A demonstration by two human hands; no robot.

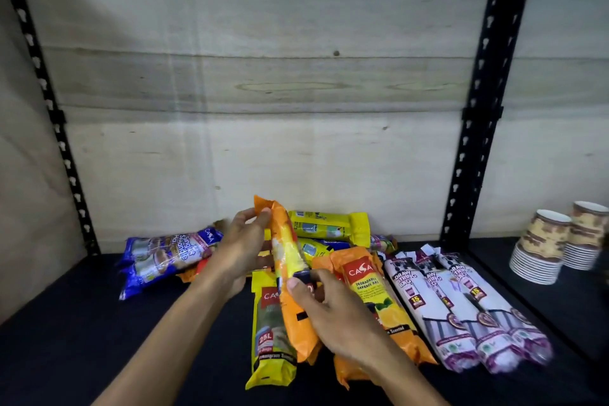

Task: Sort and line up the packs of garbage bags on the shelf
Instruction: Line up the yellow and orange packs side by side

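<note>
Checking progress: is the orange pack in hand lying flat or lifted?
Lifted: both hands, left and right, hold the orange pack tilted above the others.

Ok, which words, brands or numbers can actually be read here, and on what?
"CASA", "DEGRADABLE GARBAGE BAG": lying orange pack
"CASA", "25L": yellow pack
"DRAW STRING BAG", "15": white-purple packs
"CASA", "Single Handle": blue packs
Fine print on all packs, the rear yellow packs and the held orange pack: unreadable.
</note>
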